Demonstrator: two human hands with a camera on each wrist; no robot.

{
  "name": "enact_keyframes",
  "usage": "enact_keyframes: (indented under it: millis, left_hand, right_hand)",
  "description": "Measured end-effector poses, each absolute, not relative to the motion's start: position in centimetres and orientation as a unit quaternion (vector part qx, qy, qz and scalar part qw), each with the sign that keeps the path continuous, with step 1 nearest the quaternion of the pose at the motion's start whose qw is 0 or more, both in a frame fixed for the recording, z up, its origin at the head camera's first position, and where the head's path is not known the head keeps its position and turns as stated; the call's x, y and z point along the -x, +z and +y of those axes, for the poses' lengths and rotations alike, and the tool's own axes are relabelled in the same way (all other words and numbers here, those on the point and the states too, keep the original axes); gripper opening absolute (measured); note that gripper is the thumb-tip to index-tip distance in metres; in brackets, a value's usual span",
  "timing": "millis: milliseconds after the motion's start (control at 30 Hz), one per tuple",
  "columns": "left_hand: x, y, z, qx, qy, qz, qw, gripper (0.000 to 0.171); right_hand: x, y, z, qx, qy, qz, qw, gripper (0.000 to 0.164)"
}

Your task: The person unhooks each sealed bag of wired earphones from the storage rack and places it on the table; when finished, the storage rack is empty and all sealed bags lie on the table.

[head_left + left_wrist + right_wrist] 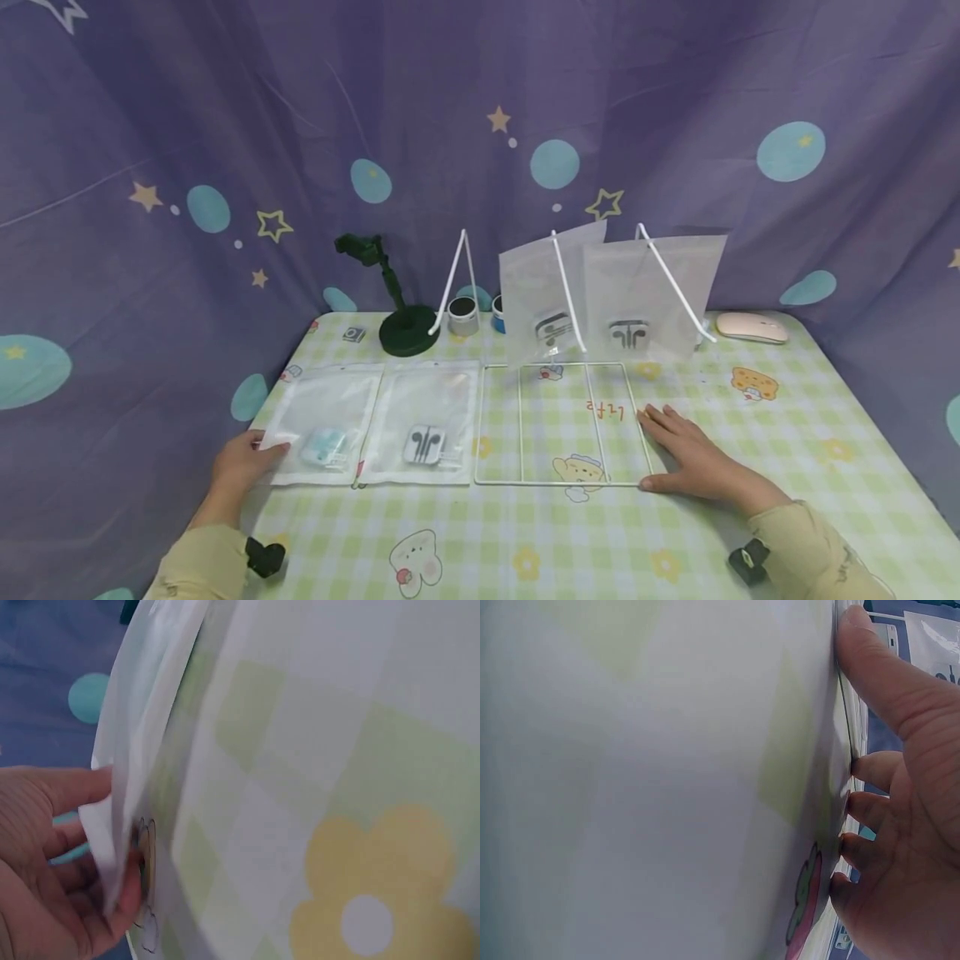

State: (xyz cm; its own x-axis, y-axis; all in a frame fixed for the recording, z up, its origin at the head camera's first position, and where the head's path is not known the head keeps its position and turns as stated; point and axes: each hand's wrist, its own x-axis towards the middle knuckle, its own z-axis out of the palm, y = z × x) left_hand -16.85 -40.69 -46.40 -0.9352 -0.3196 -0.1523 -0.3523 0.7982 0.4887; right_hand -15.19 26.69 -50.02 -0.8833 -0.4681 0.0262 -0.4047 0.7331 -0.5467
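Observation:
My left hand point(238, 464) pinches the left edge of a translucent white zip bag point(330, 400), thumb above and fingers under it. In the left wrist view, the bag's edge point(112, 847) lies between thumb and fingers. A pale blue item point(324, 447) shows inside this bag. Beside it lies a second zip bag point(431, 400) with a square case of earphones point(424, 445). My right hand point(693, 458) rests on the table with its fingers spread, the fingertips and thumb at the right side of a white wire rack point(562, 482) lying flat.
Two more bags with earphones hang upright on white wire prongs point(675, 279) behind the rack. A dark green stand point(408, 331), a small cup point(462, 317) and a pink mouse point(752, 327) stand along the back. A checked cloth point(480, 542) covers the table.

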Motion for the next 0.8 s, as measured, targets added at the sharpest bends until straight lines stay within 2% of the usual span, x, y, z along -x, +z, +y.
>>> enact_keyframes:
  millis: [133, 267, 433, 800]
  left_hand:
    - [16.5, -45.4, -39.5, 0.186, 0.205, 0.961, 0.028, 0.066]
    - [16.6, -45.0, -37.5, 0.167, 0.157, 0.973, -0.018, 0.063]
    - [16.8, -44.5, -33.6, 0.087, 0.156, 0.982, -0.064, 0.054]
    - [16.2, -45.1, -21.8, -0.114, 0.189, 0.973, -0.064, 0.055]
  right_hand:
    - [15.2, -50.2, 26.5, 0.237, -0.277, 0.929, 0.058, 0.103]
    - [15.2, -50.2, 26.5, 0.236, -0.276, 0.930, 0.057, 0.103]
    - [15.1, -49.8, 26.5, 0.236, -0.279, 0.929, 0.058, 0.103]
    - [15.1, -50.0, 26.7, 0.239, -0.279, 0.928, 0.054, 0.103]
